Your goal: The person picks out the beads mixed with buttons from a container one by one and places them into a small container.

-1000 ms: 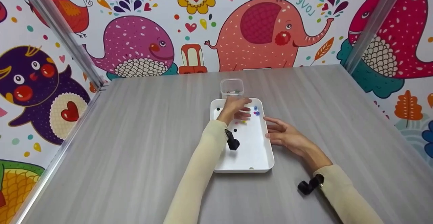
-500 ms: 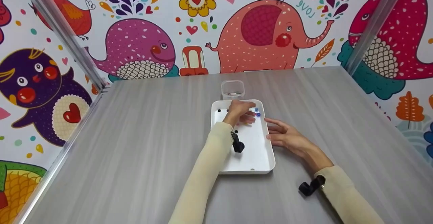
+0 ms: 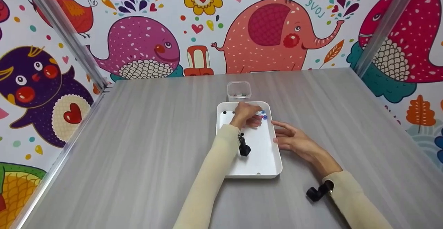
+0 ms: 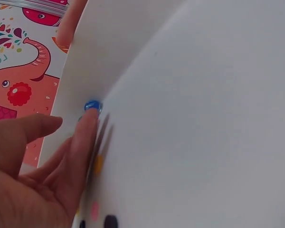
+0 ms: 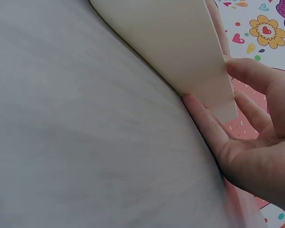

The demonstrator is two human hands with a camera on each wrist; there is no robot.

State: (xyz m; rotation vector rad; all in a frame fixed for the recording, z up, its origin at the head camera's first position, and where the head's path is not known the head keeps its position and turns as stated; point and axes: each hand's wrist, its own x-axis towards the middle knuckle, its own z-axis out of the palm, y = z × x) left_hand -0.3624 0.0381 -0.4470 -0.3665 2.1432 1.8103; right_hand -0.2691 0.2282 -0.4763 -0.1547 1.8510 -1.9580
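My left hand (image 3: 245,113) reaches over the far part of a white rectangular tray (image 3: 259,158). In the left wrist view, a fingertip touches a small blue bead (image 4: 92,105) by the tray's wall, and the thumb stands apart from it. Blue beads (image 3: 265,117) lie near the far right corner. Black beads (image 3: 224,112) dot the far left. Beneath the fingers show a yellow bead (image 4: 99,165) and a pink bead (image 4: 95,210), both blurred. My right hand (image 3: 298,142) rests its fingertips against the outside of the tray's right wall.
Just behind the tray stands a clear plastic container (image 3: 239,88) with several small bits inside. One pale bead (image 3: 258,173) lies at the tray's near edge. The grey table (image 3: 145,146) meets a cartoon-printed wall at the back.
My left hand has shifted slightly right within the tray, toward the blue beads, and then lowered its fingers a little. The right hand stays at the tray's side.
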